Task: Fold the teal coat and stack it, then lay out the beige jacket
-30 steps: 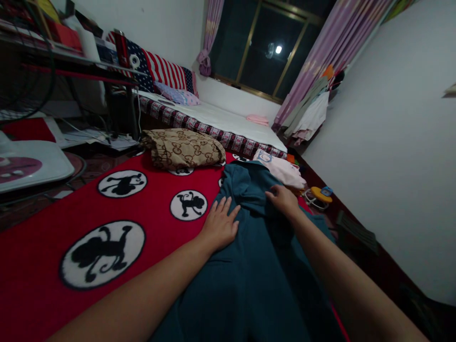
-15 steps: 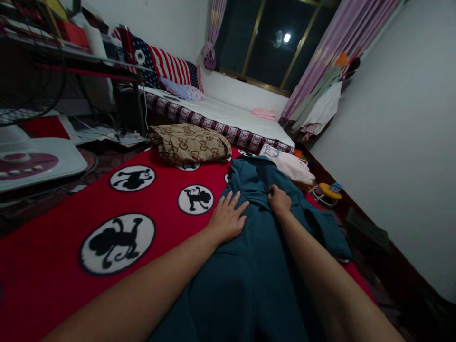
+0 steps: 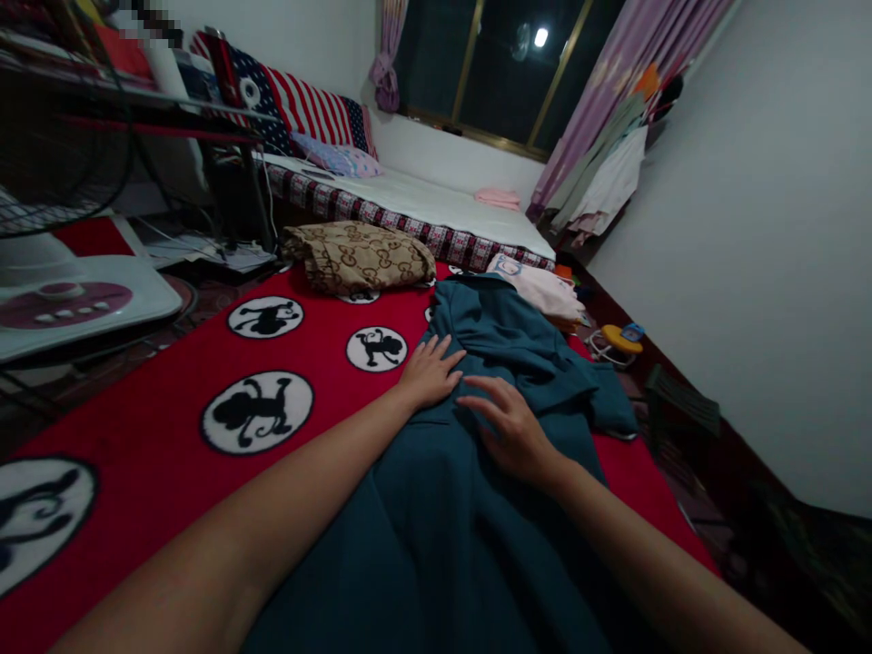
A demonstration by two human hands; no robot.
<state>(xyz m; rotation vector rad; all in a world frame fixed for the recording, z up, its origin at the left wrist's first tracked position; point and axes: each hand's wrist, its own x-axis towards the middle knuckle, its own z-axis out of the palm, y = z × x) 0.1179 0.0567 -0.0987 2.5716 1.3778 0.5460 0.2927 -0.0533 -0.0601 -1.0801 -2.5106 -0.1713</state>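
Note:
A long teal garment with a collar and sleeves [image 3: 436, 509] lies spread over a red blanket with monkey prints [image 3: 170, 436]. My left hand [image 3: 433, 372] rests on the garment's left side, palm down and fingers spread. Close beside it, my right hand [image 3: 514, 427] is over the middle of the garment, fingers apart and curved, holding nothing. Whether its fingertips touch the cloth I cannot tell. One sleeve [image 3: 606, 400] reaches out to the right over the blanket's edge, and folds run across the upper part of the garment.
A folded brown patterned cloth [image 3: 368, 259] and a folded pale pink garment [image 3: 541, 291] lie at the blanket's far end. A white fan base [image 3: 82, 300] stands at left near a cluttered desk [image 3: 224, 136]. Behind is a bed [image 3: 422, 195]; a yellow-topped stool [image 3: 621, 340] is at right.
My right hand has let go of the cloth it pinched, moved left and nearer to me, and opened. My left hand stays flat on the garment. The camera view has shifted slightly.

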